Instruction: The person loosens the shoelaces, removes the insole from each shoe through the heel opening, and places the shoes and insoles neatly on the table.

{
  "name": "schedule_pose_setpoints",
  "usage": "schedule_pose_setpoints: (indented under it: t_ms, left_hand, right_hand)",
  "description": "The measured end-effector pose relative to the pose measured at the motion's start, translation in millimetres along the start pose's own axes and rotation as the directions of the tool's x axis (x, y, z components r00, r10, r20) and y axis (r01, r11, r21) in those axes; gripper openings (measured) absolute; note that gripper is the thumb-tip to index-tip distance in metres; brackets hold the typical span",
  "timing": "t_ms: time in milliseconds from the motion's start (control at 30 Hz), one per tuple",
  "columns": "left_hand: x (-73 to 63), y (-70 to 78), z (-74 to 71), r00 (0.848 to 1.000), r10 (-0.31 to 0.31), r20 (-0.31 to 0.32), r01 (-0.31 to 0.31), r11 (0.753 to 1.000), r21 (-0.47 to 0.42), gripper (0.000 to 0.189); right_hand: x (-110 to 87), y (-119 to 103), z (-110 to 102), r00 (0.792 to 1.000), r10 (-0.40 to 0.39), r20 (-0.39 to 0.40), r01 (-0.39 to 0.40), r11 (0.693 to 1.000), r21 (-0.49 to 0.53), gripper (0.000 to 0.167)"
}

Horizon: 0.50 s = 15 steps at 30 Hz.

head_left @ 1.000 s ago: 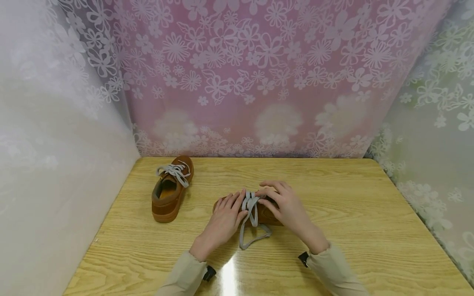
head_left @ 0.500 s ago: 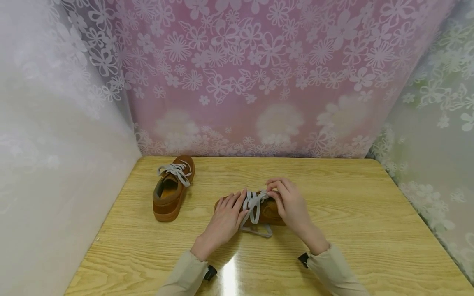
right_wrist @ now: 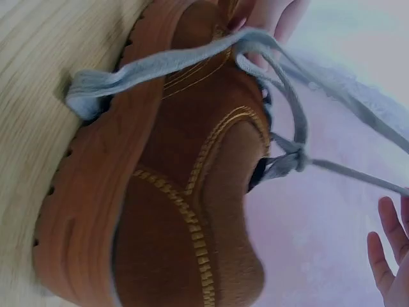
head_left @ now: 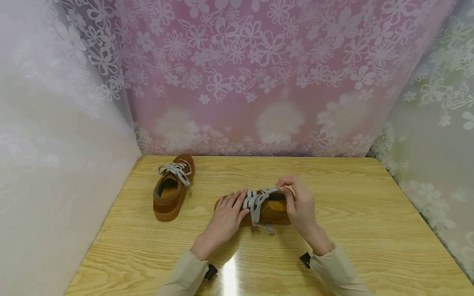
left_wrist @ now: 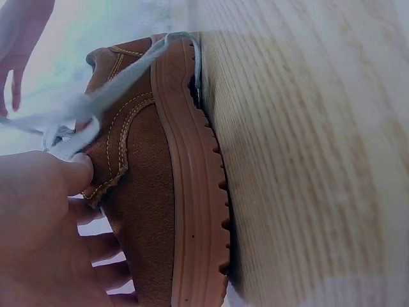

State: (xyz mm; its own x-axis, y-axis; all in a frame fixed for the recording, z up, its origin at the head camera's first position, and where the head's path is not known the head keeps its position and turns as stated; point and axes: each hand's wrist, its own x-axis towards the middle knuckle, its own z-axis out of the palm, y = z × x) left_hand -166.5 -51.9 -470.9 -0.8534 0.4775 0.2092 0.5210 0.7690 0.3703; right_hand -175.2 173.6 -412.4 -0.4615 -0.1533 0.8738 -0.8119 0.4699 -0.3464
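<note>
A brown lace-up shoe [head_left: 277, 220] lies sole down on the table, toe to the left. My left hand [head_left: 222, 216] holds its front part, thumb [left_wrist: 80, 171] on the near side of the lacing and fingers across the top. Fingertips of that hand are hidden behind the shoe in the left wrist view. With thumb and forefinger, my right hand [head_left: 301, 207] pinches one end of the grey shoelace [head_left: 255, 202] above the heel opening. That strand is taut, running from a knot [right_wrist: 297, 157] at the tongue. Another strand hangs over the near side to the table.
A second brown shoe [head_left: 166, 209], its grey lace tied in a bow, stands at the back left of the wooden table [head_left: 355, 230]. A floral pink curtain [head_left: 240, 123] hangs behind the table, with pale sheets on both sides.
My right hand has moved right, drawing the lace end with it, and the heel opening now shows. The loose strand on the near side has shortened. My left hand has stayed put.
</note>
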Motion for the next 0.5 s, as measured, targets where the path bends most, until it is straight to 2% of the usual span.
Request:
schedule_pose_setpoints:
  t_ms: [100,233,367,500]
  left_hand:
    - [0.8,0.8,-1.0,1.0,0.001,-0.004,-0.001,1.0,-0.002,0.06]
    - [1.2,1.6,-1.9,1.0,-0.004,-0.005,0.004,1.0,-0.005,0.06]
    - [1.1,1.8,-2.0,1.0,-0.014,0.001,0.014,1.0,0.0,0.059]
    - [0.1,1.7,-1.9,1.0,-0.015,0.01,0.015,1.0,0.002,0.059]
  right_hand:
    - [1.9,-3.2,-2.7,0.998,0.002,-0.069,0.001,0.999,0.045,0.029]
    - [5.2,-7.1,-7.0,0.99,0.001,-0.139,0.006,0.999,0.052,0.034]
    - [7.3,-6.0,-8.2,0.994,-0.022,-0.112,0.024,1.0,0.015,0.034]
    - [5.2,-1.6,-7.2,0.999,-0.031,-0.033,0.03,0.999,-0.012,0.035]
